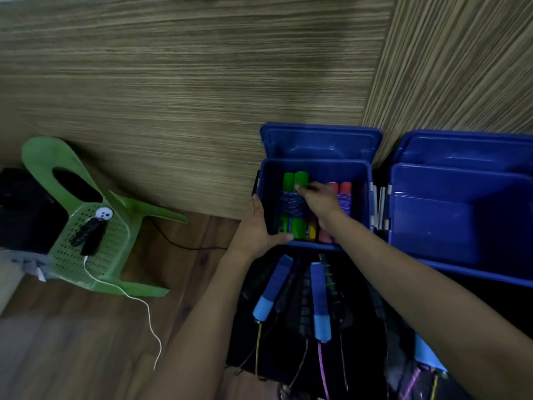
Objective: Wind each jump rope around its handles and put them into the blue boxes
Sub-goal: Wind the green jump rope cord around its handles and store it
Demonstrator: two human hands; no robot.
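Note:
A blue box (pixel 314 164) stands open by the wall, its lid leaning behind it. Inside lie a wound jump rope with green handles (pixel 297 183) and one with pink-red handles (pixel 344 187), each bound with purple cord. My left hand (pixel 256 226) grips the box's near left corner, thumb over the rim. My right hand (pixel 317 197) reaches into the box, fingers touching the green-handled bundle. Two blue jump rope handles (pixel 318 301) lie unwound on a dark surface in front of the box, cords trailing toward me.
A second blue box (pixel 432 215) stands to the right, nothing visible inside, lid behind it. A green plastic chair (pixel 86 215) at the left carries a dark device and a white cable. Wood floor lies between chair and boxes. Wood-grain wall panels rise behind.

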